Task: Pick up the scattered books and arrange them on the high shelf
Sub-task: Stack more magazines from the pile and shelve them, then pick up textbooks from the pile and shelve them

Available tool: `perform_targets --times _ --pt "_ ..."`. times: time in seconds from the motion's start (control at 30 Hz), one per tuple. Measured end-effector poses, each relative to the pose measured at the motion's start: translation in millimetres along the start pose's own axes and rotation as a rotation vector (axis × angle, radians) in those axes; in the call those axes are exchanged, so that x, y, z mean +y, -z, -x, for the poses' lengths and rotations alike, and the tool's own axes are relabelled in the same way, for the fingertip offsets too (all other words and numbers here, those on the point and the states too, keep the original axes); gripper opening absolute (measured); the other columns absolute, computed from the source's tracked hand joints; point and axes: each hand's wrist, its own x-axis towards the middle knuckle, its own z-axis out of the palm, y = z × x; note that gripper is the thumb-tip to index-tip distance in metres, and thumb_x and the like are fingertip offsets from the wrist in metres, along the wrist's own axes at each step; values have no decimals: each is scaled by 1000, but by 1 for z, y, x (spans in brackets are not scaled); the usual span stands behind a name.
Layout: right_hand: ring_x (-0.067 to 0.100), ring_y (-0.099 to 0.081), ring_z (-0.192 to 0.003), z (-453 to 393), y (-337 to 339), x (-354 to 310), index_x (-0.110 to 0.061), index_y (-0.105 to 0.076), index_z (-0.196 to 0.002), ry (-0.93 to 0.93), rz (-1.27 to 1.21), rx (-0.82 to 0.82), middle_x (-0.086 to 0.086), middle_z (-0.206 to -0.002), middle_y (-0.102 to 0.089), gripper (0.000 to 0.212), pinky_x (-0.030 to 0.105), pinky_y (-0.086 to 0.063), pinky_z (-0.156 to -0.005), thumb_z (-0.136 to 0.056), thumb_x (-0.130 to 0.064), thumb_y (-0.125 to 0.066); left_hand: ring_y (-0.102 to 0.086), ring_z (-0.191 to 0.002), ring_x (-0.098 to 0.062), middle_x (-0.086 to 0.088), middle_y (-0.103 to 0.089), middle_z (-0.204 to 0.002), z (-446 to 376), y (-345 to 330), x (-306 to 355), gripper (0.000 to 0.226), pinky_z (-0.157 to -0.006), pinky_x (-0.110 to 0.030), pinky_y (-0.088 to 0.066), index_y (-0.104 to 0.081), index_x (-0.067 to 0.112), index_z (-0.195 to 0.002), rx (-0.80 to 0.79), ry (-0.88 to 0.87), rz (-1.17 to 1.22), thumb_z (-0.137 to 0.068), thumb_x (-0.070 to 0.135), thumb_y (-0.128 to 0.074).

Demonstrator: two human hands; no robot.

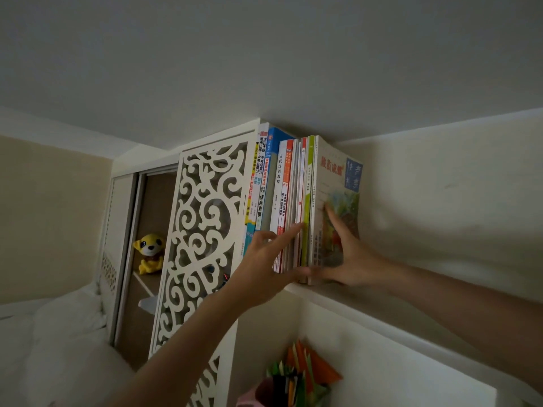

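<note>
Up at the far left we see a white rumpled bedding heap below a beige wall. Next to it stands a white cabinet, partly open, with a yellow plush toy dog sitting on a brown inner shelf. In front of that compartment hangs a white openwork sliding panel cut with curling scrolls.

Right of the panel, a row of upright paperback books stands on the high white shelf ledge, their tops close under the ceiling. Our left hand reaches up to the row with its fingers spread wide and gripping nothing; the index finger lies stretched across the lower spines of the thin red and green volumes, and the thumb points up toward the thicker books at the left end of the row.

At the right end of the row our right hand presses flat on the pale picture-cover book with red characters and a blue panel, fingers open and pointing up its cover, thumb running along under the bottom edges of the neighbouring books. That book stands last in line, touching the green-spined one beside it.

Below the ledge, in a lower niche, a pink holder with folded orange and green paper pieces shows.
</note>
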Motion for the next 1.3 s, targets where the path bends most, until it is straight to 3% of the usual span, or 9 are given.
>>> perform_targets --times 0.13,0.33,0.53,0.7,0.83,0.93,1.03,1.17,1.3 --pt "14 -20 -145 0 6 -5 -53 26 -140 -24 -9 -15 -13 -159 -8 146 44 -28 -116 -42 -64 -82 -31 -121 -19 8 -35 -151 -5 -4 -10 76 -103 -39 -38 -42 26 -143 237 -218 -164 -75 30 -76" --pt "21 -21 -145 -14 8 -13 -68 28 -127 -30 -9 45 -10 -160 -7 143 51 -34 -112 -43 -58 -87 -44 -113 -18 13 -41 -148 -13 -13 -18 75 -92 -45 -51 -51 22 -136 310 -309 -229 -67 31 -76" --pt "19 -28 -141 -13 -2 -13 -55 27 -138 5 31 110 -8 -159 -12 137 38 -38 -109 -65 -33 -87 -45 -113 -21 19 -35 -150 -11 -13 -19 82 -94 -47 -48 -44 26 -142 259 -278 -145 -67 36 -75" --pt "18 -18 -145 -16 -6 -12 -54 25 -139 38 1 118 -9 -160 -8 137 40 -30 -115 -64 -32 -87 -38 -108 -10 25 -30 -118 -10 -12 -22 91 -94 -48 -48 -37 33 -145 219 -191 -68 -67 30 -83" --pt "21 -24 -143 -14 -2 -15 -54 22 -140 -21 -30 84 -6 -159 -13 133 45 -32 -114 -64 -37 -86 -43 -114 -15 17 -39 -147 -7 -9 -16 70 -98 -41 -46 -46 31 -138 197 -220 -67 -73 31 -72" --pt "21 -45 -132 4 6 -25 -38 -23 -149 -93 -60 119 -3 -146 -44 93 39 -40 -108 -73 -46 -76 -46 -123 -15 6 -55 -133 7 -4 15 48 -105 -39 -43 -54 27 -130 191 -104 48 -84 19 -68" --pt "15 -62 -108 60 22 -46 -19 -67 -119 -53 35 346 0 -118 -68 29 22 -44 -95 -91 -23 -61 -60 -101 -9 7 -67 -109 36 0 60 24 -91 -32 -52 -67 22 -111 168 -42 160 -87 15 -66" --pt "0 -69 -72 209 20 -54 -21 -76 -95 86 30 356 -9 -80 -74 19 16 -55 -75 -87 -13 -61 -68 -78 -5 12 -71 -85 111 -14 129 15 -73 -20 -56 -69 20 -95 -36 44 420 -88 8 -64" --pt "1 -68 -70 394 -10 10 -26 -75 -90 -193 179 147 -15 -79 -72 17 13 -54 -71 -84 -11 -67 -71 -69 -13 1 -75 -82 219 -82 197 7 -68 -21 -58 -70 12 -94 -702 115 586 -88 10 -66"
